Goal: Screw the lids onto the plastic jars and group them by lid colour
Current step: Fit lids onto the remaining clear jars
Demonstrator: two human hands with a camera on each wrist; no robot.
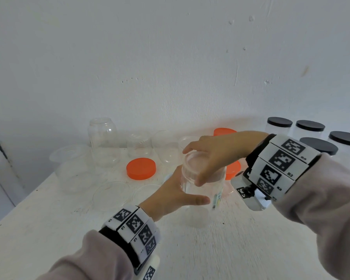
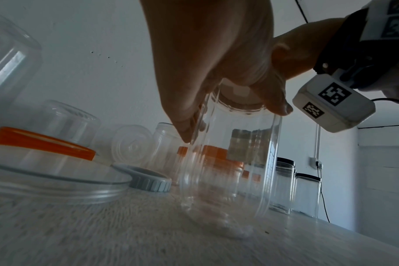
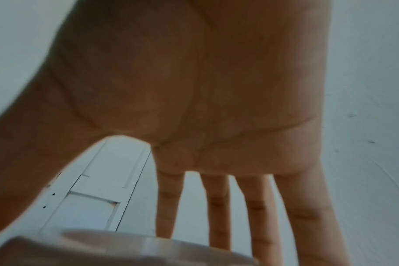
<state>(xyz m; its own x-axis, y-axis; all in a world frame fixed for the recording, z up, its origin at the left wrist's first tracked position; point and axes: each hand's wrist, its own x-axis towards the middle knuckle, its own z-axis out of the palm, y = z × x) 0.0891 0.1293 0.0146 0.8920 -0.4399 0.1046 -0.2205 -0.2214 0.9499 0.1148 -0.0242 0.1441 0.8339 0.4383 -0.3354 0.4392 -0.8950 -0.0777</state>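
Observation:
A clear plastic jar (image 1: 202, 190) stands upright on the white table (image 1: 49, 229), near its middle. My left hand (image 1: 176, 190) grips the jar's body from the left, thumb on the near side. A clear lid (image 1: 196, 160) sits on the jar's mouth. My right hand (image 1: 208, 156) covers this lid from above, with fingers over the far rim and thumb on the near side. In the left wrist view the jar (image 2: 230, 162) is see-through and the lid is mostly hidden by fingers. The right wrist view is blurred; it shows my palm and fingers above the clear lid (image 3: 125, 248).
An orange lid (image 1: 141, 168) lies left of the jar. Orange-lidded jars (image 1: 232, 169) stand behind my right hand. Black-lidded jars (image 1: 309, 126) are grouped at the back right. Empty clear jars (image 1: 103, 142) and loose clear lids (image 1: 111, 195) fill the back left. A grey lid (image 2: 146, 178) lies nearby.

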